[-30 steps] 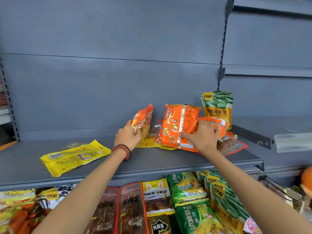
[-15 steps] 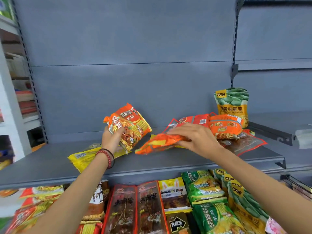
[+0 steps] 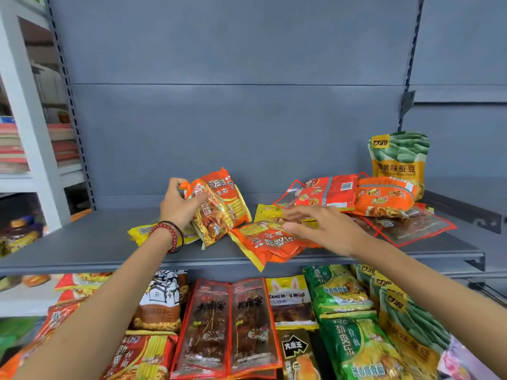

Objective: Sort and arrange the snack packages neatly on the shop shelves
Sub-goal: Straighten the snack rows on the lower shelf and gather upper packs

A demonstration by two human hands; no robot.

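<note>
At 6 o'clock the lower packs (image 3: pixel 227 325) are cut off by the bottom edge and smeared by motion on the left. Both forearms cross over them. A beaded bracelet (image 3: pixel 168 237) rings the left wrist, which hides much of a yellow pack (image 3: pixel 138 233) lying on the shelf (image 3: pixel 82 242), so its print cannot be read.

The left grip (image 3: pixel 178 207) is curled round the top left corner of an orange pack (image 3: pixel 222 212), with the thumb on its face. This pack stands tilted with its lower edge down at the shelf, leaning over the yellow one. At its 4 o'clock lies the flat pack (image 3: pixel 270 244). The right grip (image 3: pixel 326 231) is spread over its far end with fingers straight, and whether it presses or only touches is unclear.

Half a second ago that pack was buckled and half raised under the hand. Now it lies face up, one corner hanging over the shelf's front lip. The two packs were apart then and now nearly touch. Both are glossy orange-red with a yellow striped end and white characters.

At 2 o'clock from the right grip, a pile (image 3: pixel 384 198) of orange and red packs overlaps a clear red-edged pack (image 3: pixel 419 226). Beyond it, a bean pouch (image 3: pixel 397 157) stands upright.
</note>
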